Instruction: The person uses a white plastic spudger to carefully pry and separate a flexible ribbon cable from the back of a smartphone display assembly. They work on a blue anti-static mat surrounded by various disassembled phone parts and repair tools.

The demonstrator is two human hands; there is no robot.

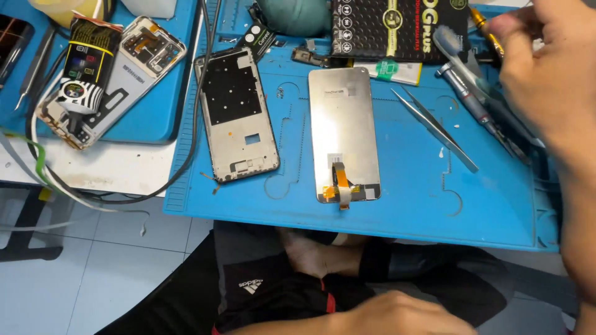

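My right hand (549, 71) is blurred at the upper right, its fingers curled over a cluster of tools: a yellow-handled tool (485, 28), a grey brush (450, 46) and a metal screwdriver (467, 94). Whether it grips any of them is unclear. My left hand (397, 313) rests low over my lap, below the table edge, its fingers hidden. On the blue work mat (403, 205) a phone display panel (343, 118) lies face down with an orange flex cable (338, 180) at its lower end. A bare black phone frame (239, 111) lies to its left.
Metal tweezers (434, 127) lie right of the panel. A black printed package (397, 28) and a dark green round object (295, 15) sit at the mat's far edge. A second opened phone (133, 68) and a black cable (192, 142) lie at the left.
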